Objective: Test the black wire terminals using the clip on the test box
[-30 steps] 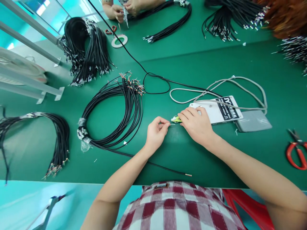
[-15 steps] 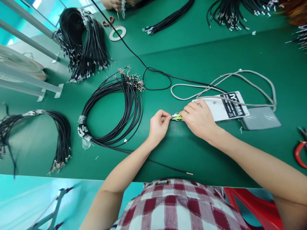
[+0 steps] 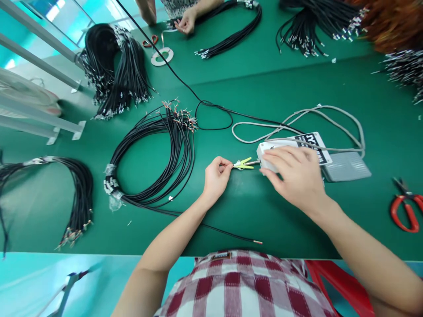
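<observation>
My left hand [image 3: 217, 178] is closed in a pinch, holding a thin cable end at the tip of a yellow-green clip [image 3: 243, 164]. How that cable runs behind the fingers is hidden. A short metal shaft joins the clip to a small white machine box [image 3: 269, 155] with a black label. Over the box, my right hand [image 3: 295, 174] has its fingers apart and grips nothing; whether it touches the casing I cannot tell. Left of my left hand lies a coil of black cables [image 3: 127, 136] with stripped, coloured wire ends.
A grey foot pedal [image 3: 348, 167] and its looped grey cord lie beside the box. Red-handled cutters [image 3: 406, 207] are at the right. More black cable bundles [image 3: 81, 185] lie around the green table [image 3: 148, 237]. Across it, a co-worker's hand [image 3: 187, 21] is near a tape roll [image 3: 161, 57].
My right hand has let go of the clip and moved right over the white box, its fingers spreading. My left hand stays at the clip's tip. The co-worker's hands have moved.
</observation>
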Tool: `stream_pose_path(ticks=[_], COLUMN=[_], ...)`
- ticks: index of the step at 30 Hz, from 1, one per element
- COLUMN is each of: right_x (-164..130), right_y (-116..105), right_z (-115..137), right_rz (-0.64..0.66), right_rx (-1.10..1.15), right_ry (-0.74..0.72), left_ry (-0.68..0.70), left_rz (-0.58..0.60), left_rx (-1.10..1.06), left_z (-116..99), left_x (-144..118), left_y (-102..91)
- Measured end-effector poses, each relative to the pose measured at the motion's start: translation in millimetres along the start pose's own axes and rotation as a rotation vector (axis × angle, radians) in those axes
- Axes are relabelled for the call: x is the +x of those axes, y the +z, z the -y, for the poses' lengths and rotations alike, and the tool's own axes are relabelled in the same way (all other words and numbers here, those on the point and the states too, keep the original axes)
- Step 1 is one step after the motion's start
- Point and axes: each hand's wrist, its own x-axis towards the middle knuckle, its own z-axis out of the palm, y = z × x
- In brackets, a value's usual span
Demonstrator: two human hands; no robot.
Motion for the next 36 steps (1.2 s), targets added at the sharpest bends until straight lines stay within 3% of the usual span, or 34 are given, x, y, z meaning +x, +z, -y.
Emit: stream_pose_path(ticks=[3,6,13,19,22,25,27,28,30,31,32,34,35,36], right_x=[-35,-57,-61,-61,-67,-77,-85,-88,-93,-95,-97,-97,-96,-93], right_y=[-5,1,23,17,8,4,7,9,15,18,20,24,25,24], right_z=[-8,-6,-7,-5,14,36,49,54,61,64,66,69,69,69], right_rz=[-0.191,-0.22,-0.272,-0.302,-0.177,0.156,0.304,0.335,0.359,0.366,0.365,0.338,0.315,0.293], right_rx=[0.047,0.058,-0.105,-0.004,0.208,0.479,0.556,0.559,0.533,0.515,0.494,0.447,0.425,0.408], right_ry=[0.191,0.208,0.194,0.206,0.093,-0.119,-0.175,-0.178,-0.18,-0.194,-0.212,-0.25,-0.251,-0.235], left_ry=[0.0,0.004,0.019,0.005,0.066,0.089,0.133,0.18,0.311,0.36,0.37,0.422,0.442,0.439], left_rz=[0.012,0.012,-0.02,-0.068,-0.2,-0.511,-0.648,-0.703,-0.723,-0.637,-0.459,0.315,0.577,0.717], left_rx=[-0.008,-0.017,-0.006,-0.061,-0.063,-0.111,-0.113,-0.099,-0.015,0.054,0.128,0.399,0.485,0.572], left_z=[2,3,3,3,-8,-27,-43,-49,-57,-58,-58,-54,-52,-49], left_x=[0,0,1,-3,15,44,52,49,27,9,-12,-54,-72,-85], left_y=[-0.4,0.0,-7.2,-25.9,-64.9,-125.6,-154.5,-159.2,-145.9,-129.5,-109.2,-65.6,-46.3,-30.2])
